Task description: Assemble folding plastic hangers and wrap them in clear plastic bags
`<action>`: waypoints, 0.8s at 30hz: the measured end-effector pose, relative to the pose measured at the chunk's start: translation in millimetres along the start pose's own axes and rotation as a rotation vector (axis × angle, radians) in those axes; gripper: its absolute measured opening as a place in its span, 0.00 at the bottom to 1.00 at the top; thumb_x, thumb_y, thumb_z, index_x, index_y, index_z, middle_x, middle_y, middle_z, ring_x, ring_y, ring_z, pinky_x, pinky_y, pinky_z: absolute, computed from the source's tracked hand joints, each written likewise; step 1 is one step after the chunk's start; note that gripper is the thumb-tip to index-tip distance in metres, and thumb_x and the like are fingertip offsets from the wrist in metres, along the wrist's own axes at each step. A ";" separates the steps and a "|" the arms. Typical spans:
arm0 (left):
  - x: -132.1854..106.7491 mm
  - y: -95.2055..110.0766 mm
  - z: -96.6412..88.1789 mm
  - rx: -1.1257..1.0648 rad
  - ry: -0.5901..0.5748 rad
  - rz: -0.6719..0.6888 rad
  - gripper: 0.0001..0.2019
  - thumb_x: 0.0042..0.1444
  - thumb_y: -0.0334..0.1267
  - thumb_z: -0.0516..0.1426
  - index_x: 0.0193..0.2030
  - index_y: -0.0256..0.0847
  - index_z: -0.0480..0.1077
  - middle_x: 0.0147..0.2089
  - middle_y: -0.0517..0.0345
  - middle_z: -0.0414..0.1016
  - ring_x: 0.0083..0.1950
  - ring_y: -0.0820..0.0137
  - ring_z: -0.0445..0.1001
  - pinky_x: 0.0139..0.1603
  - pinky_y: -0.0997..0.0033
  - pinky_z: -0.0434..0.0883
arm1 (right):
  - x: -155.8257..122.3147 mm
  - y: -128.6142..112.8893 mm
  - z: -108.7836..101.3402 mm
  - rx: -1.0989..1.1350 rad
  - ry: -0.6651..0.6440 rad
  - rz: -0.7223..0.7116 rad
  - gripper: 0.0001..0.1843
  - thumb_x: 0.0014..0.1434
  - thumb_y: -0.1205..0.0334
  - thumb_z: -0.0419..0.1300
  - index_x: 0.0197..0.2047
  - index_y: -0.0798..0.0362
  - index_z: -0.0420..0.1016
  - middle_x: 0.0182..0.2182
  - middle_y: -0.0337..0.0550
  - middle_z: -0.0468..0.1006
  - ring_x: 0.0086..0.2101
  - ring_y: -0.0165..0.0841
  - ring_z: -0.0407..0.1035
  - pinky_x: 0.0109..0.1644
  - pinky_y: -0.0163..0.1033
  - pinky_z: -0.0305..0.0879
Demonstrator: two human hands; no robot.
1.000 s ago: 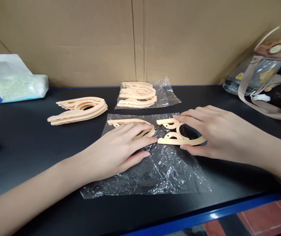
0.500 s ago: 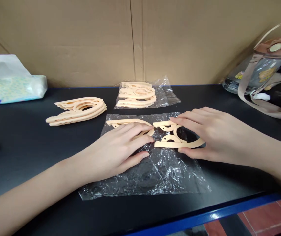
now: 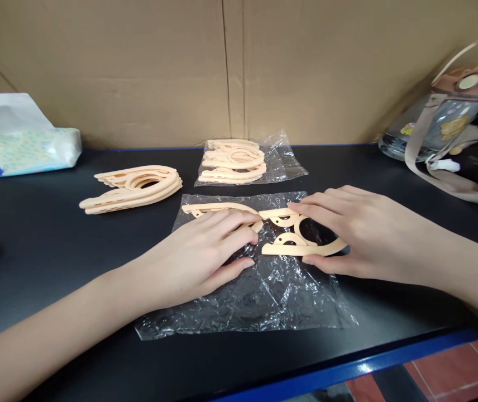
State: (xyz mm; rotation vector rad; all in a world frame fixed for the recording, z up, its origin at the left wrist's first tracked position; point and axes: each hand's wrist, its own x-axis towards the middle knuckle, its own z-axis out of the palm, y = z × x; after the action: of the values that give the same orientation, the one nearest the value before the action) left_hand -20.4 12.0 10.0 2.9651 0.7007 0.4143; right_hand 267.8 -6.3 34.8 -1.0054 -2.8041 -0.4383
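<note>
My right hand (image 3: 360, 231) grips a cream folding hanger (image 3: 291, 249), folded up, between thumb and fingers. The hanger's two arm ends point left, toward my left hand (image 3: 209, 245), which lies over another folded hanger (image 3: 199, 209) with fingers spread and thumb apart. Much of that second hanger is hidden under the left hand. A clear plastic bag (image 3: 247, 307) is spread beneath both hands; whether the second hanger lies in it or on it, I cannot tell. The two hangers touch or nearly touch near the left fingertips.
Behind the hands, several folded hangers (image 3: 233, 162) sit in another clear bag (image 3: 283, 159). To the left is a stack of folded hangers (image 3: 138, 190). A tissue pack (image 3: 29, 148) stands at the far left, a strapped water bottle (image 3: 444, 120) at the right. The black table (image 3: 109, 352) has a blue front edge.
The hanger in my right hand has shifted slightly left and tilted a little, its upper arm now meeting the other hanger. My left index finger has drawn in slightly.
</note>
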 end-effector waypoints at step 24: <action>-2.7 0.9 -1.7 -0.006 -0.014 -0.007 0.10 0.72 0.40 0.49 0.53 0.41 0.67 0.65 0.50 0.68 0.65 0.61 0.67 0.62 0.59 0.69 | 2.0 -0.8 -0.1 0.044 -0.022 -0.014 0.29 0.64 0.47 0.59 0.60 0.62 0.70 0.48 0.54 0.80 0.42 0.45 0.76 0.43 0.48 0.71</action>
State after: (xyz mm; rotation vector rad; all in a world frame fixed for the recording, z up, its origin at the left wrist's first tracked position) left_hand -22.7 10.0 11.1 2.9561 0.7066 0.3943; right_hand 265.8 -5.7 35.1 -0.9883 -2.8290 -0.3682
